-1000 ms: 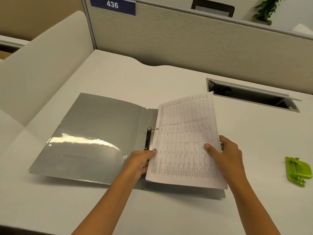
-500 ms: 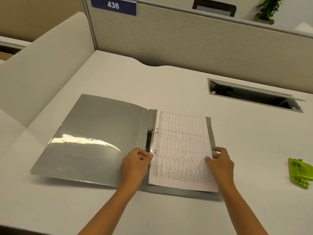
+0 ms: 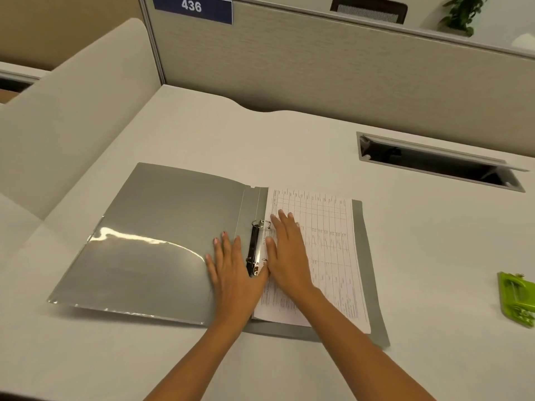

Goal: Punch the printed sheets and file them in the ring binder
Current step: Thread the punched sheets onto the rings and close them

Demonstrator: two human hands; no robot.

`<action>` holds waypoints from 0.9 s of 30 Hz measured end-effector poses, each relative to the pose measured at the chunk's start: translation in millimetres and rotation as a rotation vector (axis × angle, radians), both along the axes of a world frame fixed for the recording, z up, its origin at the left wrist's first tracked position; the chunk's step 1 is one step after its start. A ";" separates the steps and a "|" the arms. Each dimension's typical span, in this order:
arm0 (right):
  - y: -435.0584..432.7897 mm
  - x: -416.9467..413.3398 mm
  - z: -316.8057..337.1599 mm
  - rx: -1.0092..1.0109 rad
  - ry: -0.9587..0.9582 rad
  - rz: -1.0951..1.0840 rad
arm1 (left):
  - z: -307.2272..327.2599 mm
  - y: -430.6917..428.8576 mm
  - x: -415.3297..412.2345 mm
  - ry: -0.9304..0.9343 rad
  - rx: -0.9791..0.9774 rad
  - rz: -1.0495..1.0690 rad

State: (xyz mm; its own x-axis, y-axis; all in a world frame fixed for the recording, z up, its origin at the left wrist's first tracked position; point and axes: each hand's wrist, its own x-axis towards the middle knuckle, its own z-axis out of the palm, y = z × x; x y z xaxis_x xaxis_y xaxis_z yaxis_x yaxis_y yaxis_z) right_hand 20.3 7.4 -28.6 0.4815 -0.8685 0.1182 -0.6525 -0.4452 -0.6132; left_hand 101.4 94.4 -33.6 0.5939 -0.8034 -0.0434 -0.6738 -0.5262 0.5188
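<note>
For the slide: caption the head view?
Left hand rests on the open ring binder, right hand presses the printed sheets flat beside its rings.

Single head-worn view, forward and down, close over the desk [image 3: 289,146]

Your open binder [image 3: 162,241] covers the middle of the desk [image 3: 434,256], rings [image 3: 256,250] standing up at its spine. Bare surface runs from its right edge to the green hole punch [image 3: 516,298]. The partition walls [image 3: 318,76] close the far and left sides; a cable slot [image 3: 434,163] opens far right.
</note>
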 end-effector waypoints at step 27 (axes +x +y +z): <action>-35.0 -95.4 -29.4 -0.133 0.400 -0.164 | -19.1 -12.3 -15.6 -0.261 0.098 0.143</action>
